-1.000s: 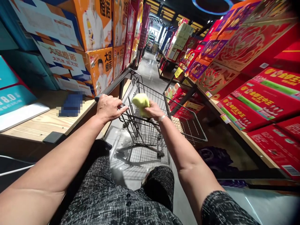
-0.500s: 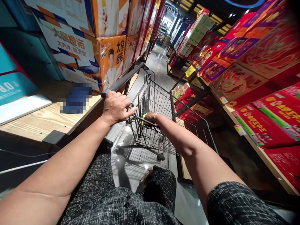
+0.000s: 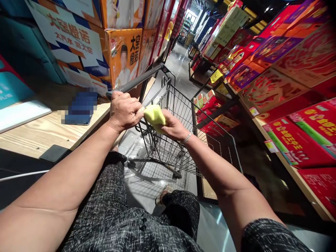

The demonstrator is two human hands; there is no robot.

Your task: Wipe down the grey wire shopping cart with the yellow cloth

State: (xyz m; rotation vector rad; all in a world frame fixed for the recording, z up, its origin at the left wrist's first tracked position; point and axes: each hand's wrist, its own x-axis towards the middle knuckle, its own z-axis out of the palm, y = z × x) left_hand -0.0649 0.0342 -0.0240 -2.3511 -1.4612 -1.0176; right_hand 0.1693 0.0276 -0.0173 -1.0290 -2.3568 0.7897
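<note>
Head view: the left hand (image 3: 124, 111) grips the shopping-cart handle (image 3: 140, 79) while the right hand (image 3: 174, 126) clutches a yellow cloth (image 3: 154, 116) beside the left thumb, wiping, I'd judge, the next stroke needing steadiness.

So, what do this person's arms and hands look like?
The left hand and right hand are both gloveless; a thin silvery bracelet circles the right wrist. The short right sleeve is black with whitish flecks; no left sleeve shows.

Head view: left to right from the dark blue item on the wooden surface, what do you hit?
Dark blue item → left hand → yellow cloth → right hand → yellow tag → green-striped red boxes.
</note>
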